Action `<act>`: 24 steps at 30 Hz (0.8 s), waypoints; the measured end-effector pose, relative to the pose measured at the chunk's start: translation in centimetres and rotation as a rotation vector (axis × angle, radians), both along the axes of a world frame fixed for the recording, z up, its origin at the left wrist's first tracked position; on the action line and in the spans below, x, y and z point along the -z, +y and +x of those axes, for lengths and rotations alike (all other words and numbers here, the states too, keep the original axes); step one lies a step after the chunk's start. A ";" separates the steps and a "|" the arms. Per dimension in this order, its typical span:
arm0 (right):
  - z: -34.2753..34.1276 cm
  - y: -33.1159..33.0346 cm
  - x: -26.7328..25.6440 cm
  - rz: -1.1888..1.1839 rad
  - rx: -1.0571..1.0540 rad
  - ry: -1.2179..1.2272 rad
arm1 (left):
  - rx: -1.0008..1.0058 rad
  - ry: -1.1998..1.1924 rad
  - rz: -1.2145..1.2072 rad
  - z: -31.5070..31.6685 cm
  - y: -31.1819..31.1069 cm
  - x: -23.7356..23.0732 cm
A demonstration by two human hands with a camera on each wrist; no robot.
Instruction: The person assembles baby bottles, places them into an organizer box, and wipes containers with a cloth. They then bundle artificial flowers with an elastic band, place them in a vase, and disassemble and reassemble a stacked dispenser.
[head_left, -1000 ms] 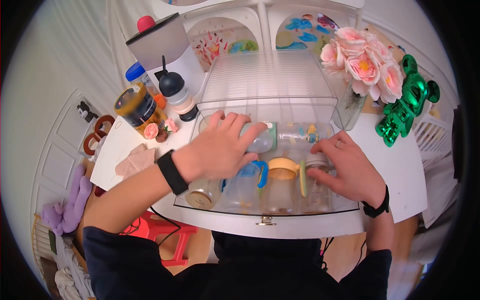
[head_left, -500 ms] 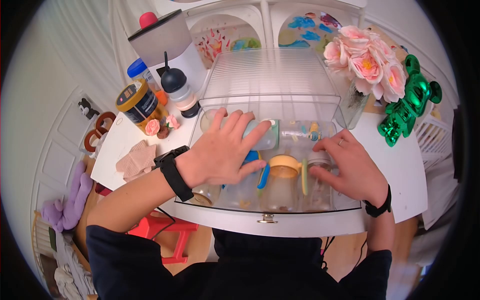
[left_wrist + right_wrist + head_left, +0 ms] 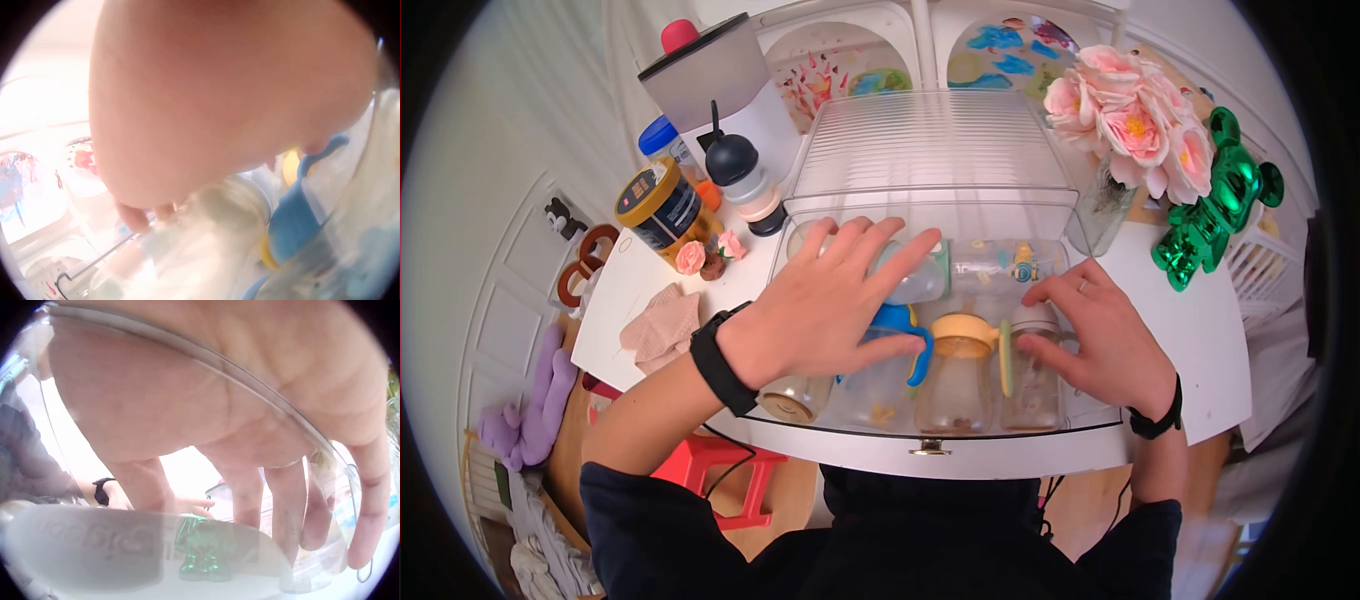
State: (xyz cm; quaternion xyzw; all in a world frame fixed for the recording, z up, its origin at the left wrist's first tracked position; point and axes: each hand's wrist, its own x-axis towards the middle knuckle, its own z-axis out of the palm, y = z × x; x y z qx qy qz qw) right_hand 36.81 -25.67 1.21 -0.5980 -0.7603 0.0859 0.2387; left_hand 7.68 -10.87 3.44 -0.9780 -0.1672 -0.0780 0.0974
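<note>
Several baby bottles lie in a clear plastic box with a hinged lid (image 3: 935, 140) raised behind it. My left hand (image 3: 820, 295) spreads over the left side, fingers straight, over a mint-collared bottle (image 3: 920, 275). Its thumb reaches toward a blue-handled bottle (image 3: 880, 385). The blue handle (image 3: 297, 219) shows below that hand in the left wrist view. My right hand (image 3: 1100, 335) hovers at the right side, thumb and fingers apart around the collar of a clear bottle (image 3: 1035, 385). Between the hands lies a yellow-collared bottle (image 3: 960, 375); a printed bottle (image 3: 1000, 262) lies behind.
The box stands on a white table (image 3: 1190, 340). On the left are a gold-lidded tin (image 3: 665, 215), a black-topped bottle (image 3: 740, 175) and a pink cloth (image 3: 662, 325). Pink flowers (image 3: 1135, 125) in a vase and a shiny green bear figure (image 3: 1215, 205) stand on the right.
My left hand has shifted slightly, its fingers now straighter and more spread over the bottles. The right hand stays in nearly the same place. The bottles keep their places.
</note>
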 end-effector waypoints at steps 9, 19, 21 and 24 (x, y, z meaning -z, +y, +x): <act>-0.3 0.0 -0.2 0.190 0.059 0.019 | -0.152 -0.251 0.027 -3.8 4.8 -3.7; -6.1 -5.1 -2.9 0.193 0.000 -0.253 | -0.141 -0.390 -0.290 -3.0 10.7 -2.6; -7.1 -5.2 -1.9 0.146 -0.044 -0.272 | -0.092 -0.379 -0.284 -2.2 11.0 -2.4; -8.3 -4.7 -1.1 0.105 -0.073 -0.347 | 0.010 -0.339 -0.222 -1.3 11.2 -1.5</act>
